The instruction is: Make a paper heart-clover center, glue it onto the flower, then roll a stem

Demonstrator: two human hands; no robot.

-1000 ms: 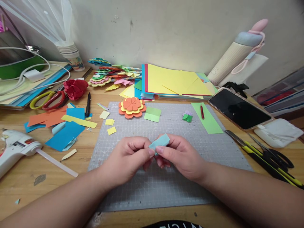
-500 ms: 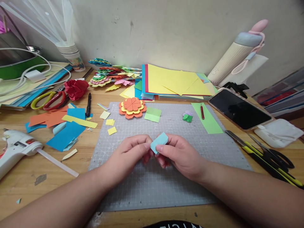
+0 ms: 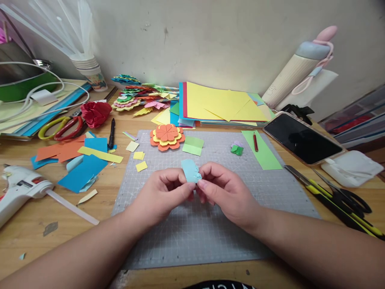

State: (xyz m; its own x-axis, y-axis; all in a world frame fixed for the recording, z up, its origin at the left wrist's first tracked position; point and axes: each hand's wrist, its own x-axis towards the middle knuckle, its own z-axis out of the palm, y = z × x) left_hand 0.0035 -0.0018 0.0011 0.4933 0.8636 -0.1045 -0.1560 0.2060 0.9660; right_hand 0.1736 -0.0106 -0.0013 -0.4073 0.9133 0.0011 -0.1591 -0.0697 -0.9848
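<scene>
Above the grey cutting mat [image 3: 180, 237], a small light-blue piece of paper [image 3: 190, 170] is pinched between my two hands. Its right edge looks crumpled and uneven. My left hand [image 3: 168, 188] grips it from below and the left, thumb at its lower edge. The fingertips of my right hand [image 3: 224, 190] close on its lower right corner. Beyond them on the mat lie a layered orange and yellow paper flower [image 3: 167, 135], a creased light-green paper [image 3: 193, 145] and a small crumpled green paper [image 3: 237, 150]. Some fingers are hidden under the paper.
Left of the mat lie a glue gun [image 3: 25, 186], paper scraps [image 3: 81, 172], a black pen [image 3: 112, 133] and red and yellow scissors [image 3: 64, 126]. To the right are a phone [image 3: 303, 136], a utility knife [image 3: 327, 198] and black scissors [image 3: 350, 198]. Yellow paper sheets [image 3: 222, 100] are stacked behind.
The light-blue paper has turned and shifted left, and its right edge now shows crumpling where it was straight. My right thumb has slid from the paper's face to its lower corner.
</scene>
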